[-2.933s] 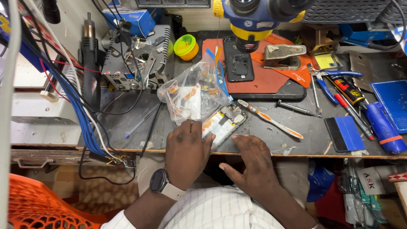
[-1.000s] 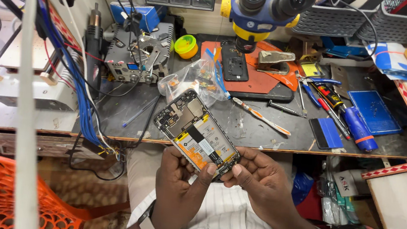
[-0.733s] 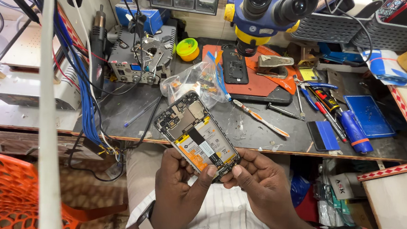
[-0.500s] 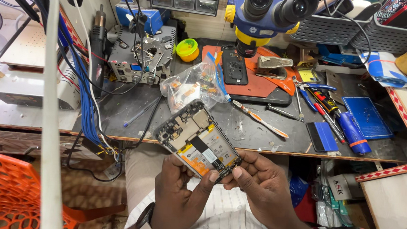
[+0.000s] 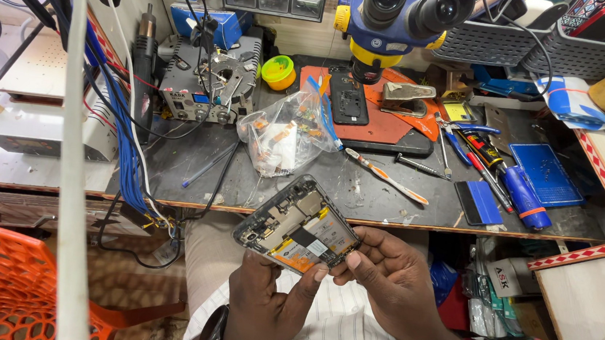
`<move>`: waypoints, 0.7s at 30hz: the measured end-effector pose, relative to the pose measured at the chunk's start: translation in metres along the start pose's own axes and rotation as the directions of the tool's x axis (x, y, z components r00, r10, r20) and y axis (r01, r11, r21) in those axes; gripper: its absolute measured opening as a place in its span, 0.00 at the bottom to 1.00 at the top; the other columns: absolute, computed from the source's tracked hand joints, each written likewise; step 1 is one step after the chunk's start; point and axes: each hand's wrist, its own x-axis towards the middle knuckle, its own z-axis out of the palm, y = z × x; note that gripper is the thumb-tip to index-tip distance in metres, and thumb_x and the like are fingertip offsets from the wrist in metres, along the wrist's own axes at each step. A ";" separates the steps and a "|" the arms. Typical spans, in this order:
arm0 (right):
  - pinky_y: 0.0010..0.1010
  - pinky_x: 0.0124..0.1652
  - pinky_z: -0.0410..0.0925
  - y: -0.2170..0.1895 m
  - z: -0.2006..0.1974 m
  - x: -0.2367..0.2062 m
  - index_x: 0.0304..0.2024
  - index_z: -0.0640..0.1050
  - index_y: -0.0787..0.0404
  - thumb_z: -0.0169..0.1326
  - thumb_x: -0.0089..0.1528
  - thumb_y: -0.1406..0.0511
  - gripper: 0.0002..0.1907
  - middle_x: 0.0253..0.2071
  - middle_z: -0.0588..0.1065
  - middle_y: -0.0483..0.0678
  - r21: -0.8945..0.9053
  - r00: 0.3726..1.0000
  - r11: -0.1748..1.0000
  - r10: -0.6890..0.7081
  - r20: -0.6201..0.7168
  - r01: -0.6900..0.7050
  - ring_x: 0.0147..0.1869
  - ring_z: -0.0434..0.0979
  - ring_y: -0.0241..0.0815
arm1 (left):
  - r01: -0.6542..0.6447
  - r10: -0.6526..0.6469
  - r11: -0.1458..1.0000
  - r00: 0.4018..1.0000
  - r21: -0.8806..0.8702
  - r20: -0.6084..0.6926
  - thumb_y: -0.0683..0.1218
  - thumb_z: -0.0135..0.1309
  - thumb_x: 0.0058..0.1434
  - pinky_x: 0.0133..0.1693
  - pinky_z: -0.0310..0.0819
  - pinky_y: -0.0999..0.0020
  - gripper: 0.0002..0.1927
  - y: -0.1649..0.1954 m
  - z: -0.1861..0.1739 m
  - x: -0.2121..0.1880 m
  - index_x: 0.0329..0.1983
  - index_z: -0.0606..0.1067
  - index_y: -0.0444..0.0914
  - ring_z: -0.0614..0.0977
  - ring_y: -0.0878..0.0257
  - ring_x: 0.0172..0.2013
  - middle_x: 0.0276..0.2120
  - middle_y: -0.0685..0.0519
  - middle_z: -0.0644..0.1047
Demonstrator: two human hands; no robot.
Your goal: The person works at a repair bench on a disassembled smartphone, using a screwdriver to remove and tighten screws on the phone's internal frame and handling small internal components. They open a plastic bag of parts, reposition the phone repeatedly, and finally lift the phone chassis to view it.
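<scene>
My left hand [image 5: 269,306] cradles the opened grey phone with exposed circuit boards [image 5: 297,226] below the bench's front edge [image 5: 400,223]; my right hand's [image 5: 388,279] fingertips pinch its lower corner.

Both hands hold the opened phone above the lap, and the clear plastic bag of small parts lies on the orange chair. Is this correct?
Not quite. In the head view the clear plastic bag lies on the dark workbench, not on the orange chair. The left hand and right hand do hold the opened phone above the lap.

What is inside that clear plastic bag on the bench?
The clear plastic bag holds small parts, mostly white and orange. Wrinkles and glare hide what they are, and whatever lies beneath them.
</scene>
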 end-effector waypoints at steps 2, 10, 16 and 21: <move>0.37 0.43 0.76 0.000 0.000 -0.001 0.59 0.71 0.76 0.54 0.66 0.69 0.21 0.42 0.81 0.58 -0.001 1.000 1.000 -0.001 0.003 0.001 0.43 0.82 0.42 | -0.009 0.009 1.000 1.000 0.016 0.010 0.41 0.61 0.64 0.43 0.83 0.69 0.18 0.002 -0.001 0.000 0.51 0.67 0.31 0.88 0.62 0.43 0.41 0.43 0.85; 0.36 0.43 0.75 -0.002 0.002 0.000 0.59 0.72 0.76 0.54 0.66 0.69 0.20 0.41 0.81 0.58 -0.006 1.000 1.000 0.014 0.017 -0.014 0.43 0.81 0.42 | -0.072 0.071 0.988 0.997 0.135 0.009 0.44 0.62 0.64 0.38 0.82 0.68 0.17 0.008 -0.005 0.001 0.49 0.70 0.32 0.89 0.61 0.38 0.38 0.45 0.85; 0.37 0.43 0.76 -0.002 0.002 0.000 0.57 0.72 0.75 0.54 0.66 0.69 0.20 0.43 0.81 0.58 0.010 1.000 1.000 0.006 0.022 -0.006 0.43 0.82 0.43 | -0.047 0.041 0.986 0.998 0.163 0.043 0.45 0.63 0.63 0.31 0.81 0.69 0.14 0.009 -0.008 0.001 0.44 0.74 0.33 0.90 0.61 0.31 0.33 0.47 0.85; 0.37 0.43 0.75 0.001 0.000 -0.001 0.56 0.73 0.75 0.55 0.66 0.70 0.18 0.42 0.81 0.58 0.012 1.000 1.000 0.005 0.027 -0.005 0.42 0.81 0.43 | 0.024 -0.035 0.984 0.998 0.177 0.059 0.45 0.63 0.61 0.27 0.79 0.68 0.13 0.008 -0.009 -0.001 0.45 0.76 0.34 0.89 0.61 0.28 0.33 0.47 0.86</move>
